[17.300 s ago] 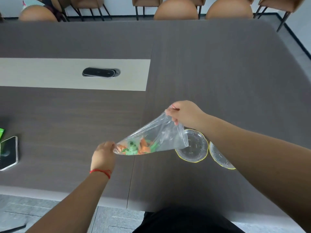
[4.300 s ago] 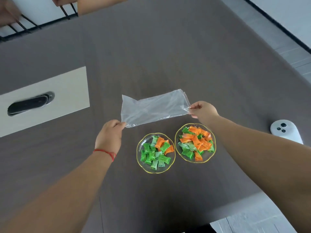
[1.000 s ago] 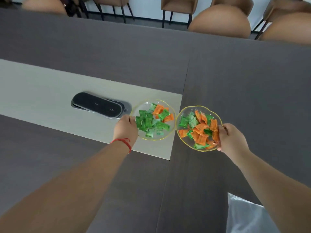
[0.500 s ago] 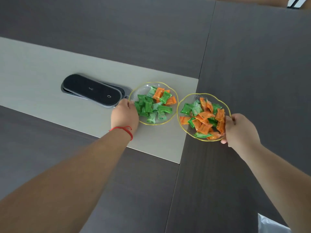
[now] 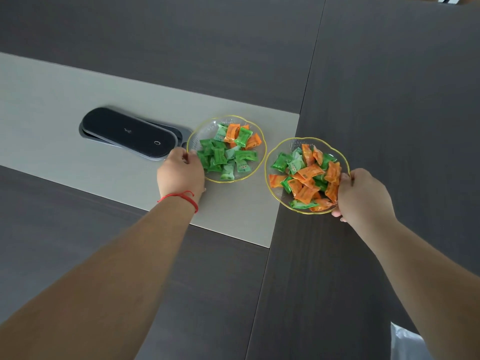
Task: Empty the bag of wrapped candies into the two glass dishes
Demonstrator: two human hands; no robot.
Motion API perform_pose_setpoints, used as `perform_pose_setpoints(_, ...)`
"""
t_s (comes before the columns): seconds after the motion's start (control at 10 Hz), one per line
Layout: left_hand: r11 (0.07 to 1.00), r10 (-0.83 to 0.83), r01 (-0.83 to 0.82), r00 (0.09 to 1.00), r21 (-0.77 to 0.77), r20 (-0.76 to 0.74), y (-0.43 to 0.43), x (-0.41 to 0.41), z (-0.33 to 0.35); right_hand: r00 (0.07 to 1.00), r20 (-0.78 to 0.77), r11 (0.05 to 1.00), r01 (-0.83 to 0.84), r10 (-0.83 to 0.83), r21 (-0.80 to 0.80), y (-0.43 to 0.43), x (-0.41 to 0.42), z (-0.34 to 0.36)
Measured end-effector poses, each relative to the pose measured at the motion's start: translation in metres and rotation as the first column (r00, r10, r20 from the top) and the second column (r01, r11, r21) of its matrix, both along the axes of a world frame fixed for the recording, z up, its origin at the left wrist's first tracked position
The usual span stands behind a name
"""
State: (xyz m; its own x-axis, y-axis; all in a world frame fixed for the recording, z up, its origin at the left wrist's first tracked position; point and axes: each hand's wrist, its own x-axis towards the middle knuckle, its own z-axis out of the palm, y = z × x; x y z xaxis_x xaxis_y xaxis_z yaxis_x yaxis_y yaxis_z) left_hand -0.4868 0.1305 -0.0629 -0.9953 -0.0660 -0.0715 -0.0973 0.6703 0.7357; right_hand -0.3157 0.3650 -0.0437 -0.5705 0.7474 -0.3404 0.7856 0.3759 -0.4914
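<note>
Two clear glass dishes with gold scalloped rims sit side by side on the table. The left dish (image 5: pixel 207 126) rests on the pale centre strip and holds mostly green wrapped candies (image 5: pixel 224 155) plus a few orange ones. My left hand (image 5: pixel 180 172) grips its near-left rim. The right dish (image 5: pixel 291 144) lies on the dark wood with a mix of orange and green candies (image 5: pixel 306 175); my right hand (image 5: pixel 359 196) pinches its near-right rim. The empty clear plastic bag (image 5: pixel 405 344) shows partly at the bottom right, behind my right forearm.
A black oval cover plate (image 5: pixel 127 132) is set into the pale strip (image 5: pixel 52 120) just left of the left dish, almost touching it. Dark wood table (image 5: pixel 389 74) stretches beyond and to the right. A red string circles my left wrist.
Over the last second both dishes, held by the rims, have stayed near the black plate while the view tilted down. Earlier, the bag held the candies; then it was empty and laid aside.
</note>
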Motion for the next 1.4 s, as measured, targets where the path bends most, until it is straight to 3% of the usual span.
perform_pose_setpoints(0.5,1.000,-0.018,0.017,0.998,-0.025,-0.054,-0.002,-0.001,-0.006,0.997,0.051,0.996,0.060,-0.057,-0.068,-0.001,-0.005,0.004)
perform_pose_setpoints(0.7,0.995,-0.055,0.057,0.998,-0.084,0.032,-0.002,-0.002,-0.005,0.988,0.113,0.973,0.126,-0.106,-0.195,0.002,-0.010,0.014)
perform_pose_setpoints(0.8,0.996,-0.065,0.070,0.993,-0.052,0.095,-0.002,-0.001,0.001,0.975,0.090,0.902,0.223,-0.204,-0.369,0.001,-0.013,0.025)
perform_pose_setpoints(1.0,0.997,-0.019,-0.004,0.952,0.072,0.306,-0.004,0.007,0.011,0.839,0.030,0.589,0.407,-0.544,-0.698,-0.009,0.017,0.051)
perform_pose_setpoints(1.1,0.974,0.005,-0.096,0.916,0.207,0.401,-0.016,0.032,0.027,0.819,0.019,0.547,0.399,-0.573,-0.736,-0.012,0.044,0.074)
perform_pose_setpoints(1.3,0.987,-0.124,0.081,0.933,0.139,0.338,-0.084,0.126,0.055,0.840,-0.153,0.559,0.200,-0.520,-0.804,-0.034,0.093,0.191)
perform_pose_setpoints(1.4,0.996,-0.087,0.074,0.898,0.048,0.432,-0.126,0.162,0.044,0.846,-0.350,0.650,-0.006,-0.401,-0.760,-0.050,0.133,0.272)
